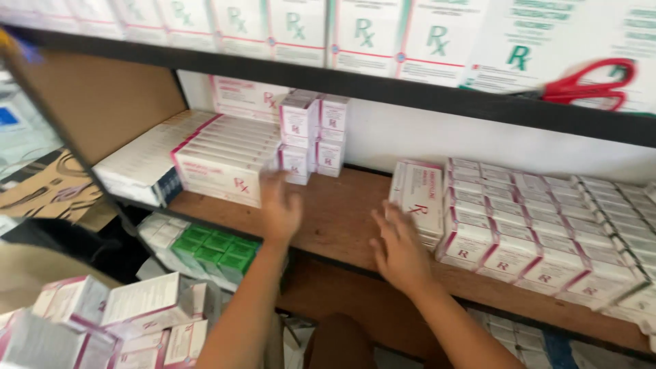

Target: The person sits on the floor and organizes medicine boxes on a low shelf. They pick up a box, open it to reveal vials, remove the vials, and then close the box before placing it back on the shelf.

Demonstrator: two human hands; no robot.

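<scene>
My left hand [279, 205] reaches onto the brown wooden shelf [342, 215], its fingers against the end of a long stack of white and pink medicine boxes [222, 160]. My right hand [398, 249] lies flat on the shelf with fingers spread, touching a leaning white and pink box [417, 198] beside rows of small pink boxes [540, 225]. Neither hand grips anything; both are blurred by motion.
Small pink boxes [314, 133] are stacked at the shelf's back. Red scissors [591, 85] lie on the upper shelf among white boxes [369, 34]. Green boxes [215, 249] sit on the lower shelf. Loose pink and white boxes [116, 318] pile up at the lower left.
</scene>
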